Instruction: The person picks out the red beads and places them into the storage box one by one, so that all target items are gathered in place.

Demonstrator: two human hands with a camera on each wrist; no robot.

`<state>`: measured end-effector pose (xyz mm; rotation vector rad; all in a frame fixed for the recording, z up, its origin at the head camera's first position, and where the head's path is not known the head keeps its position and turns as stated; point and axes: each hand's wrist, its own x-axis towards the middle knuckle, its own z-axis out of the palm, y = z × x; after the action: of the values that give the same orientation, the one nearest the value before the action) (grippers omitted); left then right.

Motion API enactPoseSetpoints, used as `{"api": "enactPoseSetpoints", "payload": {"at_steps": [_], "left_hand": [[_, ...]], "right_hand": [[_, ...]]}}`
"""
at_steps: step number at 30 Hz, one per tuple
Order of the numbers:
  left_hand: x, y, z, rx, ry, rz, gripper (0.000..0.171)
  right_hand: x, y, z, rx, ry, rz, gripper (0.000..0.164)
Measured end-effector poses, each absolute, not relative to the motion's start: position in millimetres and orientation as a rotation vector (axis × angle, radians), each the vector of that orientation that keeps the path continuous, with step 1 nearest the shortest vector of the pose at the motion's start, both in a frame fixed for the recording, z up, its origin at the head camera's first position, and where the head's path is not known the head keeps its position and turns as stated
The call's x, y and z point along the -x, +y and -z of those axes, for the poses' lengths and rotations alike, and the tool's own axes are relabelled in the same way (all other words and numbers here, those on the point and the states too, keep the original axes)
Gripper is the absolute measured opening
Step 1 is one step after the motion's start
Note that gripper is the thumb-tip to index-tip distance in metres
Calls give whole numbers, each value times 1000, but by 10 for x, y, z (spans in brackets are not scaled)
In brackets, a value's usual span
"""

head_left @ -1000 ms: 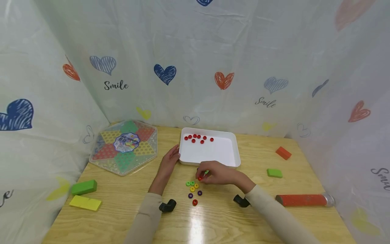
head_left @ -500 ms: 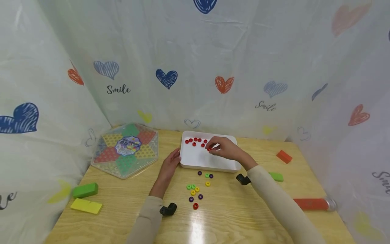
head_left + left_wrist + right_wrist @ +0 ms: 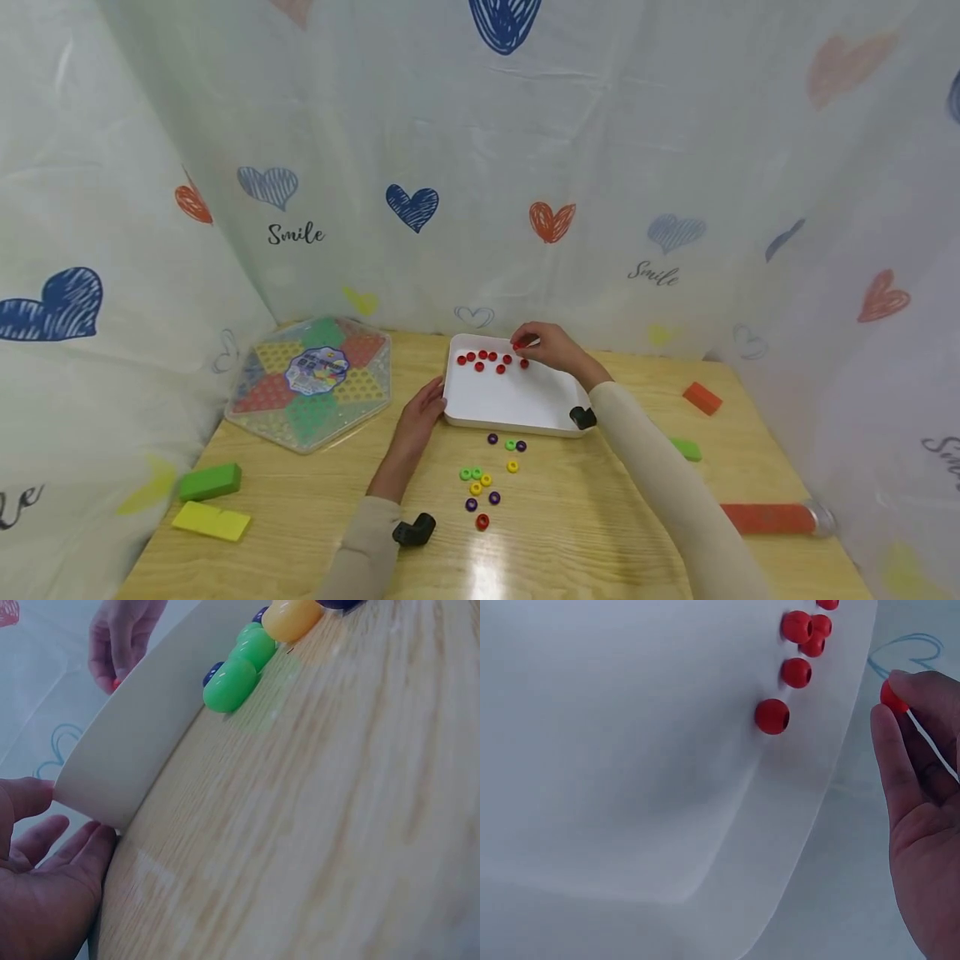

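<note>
My right hand (image 3: 555, 346) pinches a red bead (image 3: 894, 696) between thumb and fingertips, at the far rim of the white tray (image 3: 517, 400). Several red beads (image 3: 500, 369) lie inside the tray toward its back left. At the tray's left side, my left hand (image 3: 418, 421) touches the outer wall. In the left wrist view its thumb (image 3: 30, 797) meets the rim, with the other fingers (image 3: 90, 847) low by the wall's base. On the wood in front of the tray are green beads (image 3: 477, 473), yellow beads (image 3: 512, 467), purple beads (image 3: 494, 497) and one red bead (image 3: 482, 522).
A hexagonal star-patterned game board (image 3: 311, 383) lies at back left. Nearer are a green block (image 3: 210, 481) and a yellow block (image 3: 212, 521). On the right are a red block (image 3: 702, 398), a partly hidden green block (image 3: 686, 449) and a red tube (image 3: 768, 518).
My right hand has carried the red bead from the loose beads on the table, over the tray, to its far side. My left hand stays at the tray; the head view has tilted upward.
</note>
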<state>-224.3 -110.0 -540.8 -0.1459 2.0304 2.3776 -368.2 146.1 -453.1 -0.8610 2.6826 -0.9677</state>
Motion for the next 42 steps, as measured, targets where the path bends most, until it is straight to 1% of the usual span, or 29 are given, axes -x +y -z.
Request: {"api": "enactPoseSetpoints", "payload": {"at_steps": [12,18,32,38,42], "left_hand": [[2235,-1091,5373,177,2022,-2367,49],[2212,-1087,5332,167,2044,-2355,49],[2213,-1092,5357,162,2038,-2350,49],[2218,-1087,5372,163,2041,-2351,49],[2219,-1093,5362,168,2028,-2367,49]], "right_hand": [[3766,1413,4774,834,2657,829,18],[3812,1431,4830,814,2643,774,18],[3833,1417,4887,905,2658,646,16],[3782,1417,4818,886,2659,617,17],[3697,1418,4638,859,2664,651,25]]}}
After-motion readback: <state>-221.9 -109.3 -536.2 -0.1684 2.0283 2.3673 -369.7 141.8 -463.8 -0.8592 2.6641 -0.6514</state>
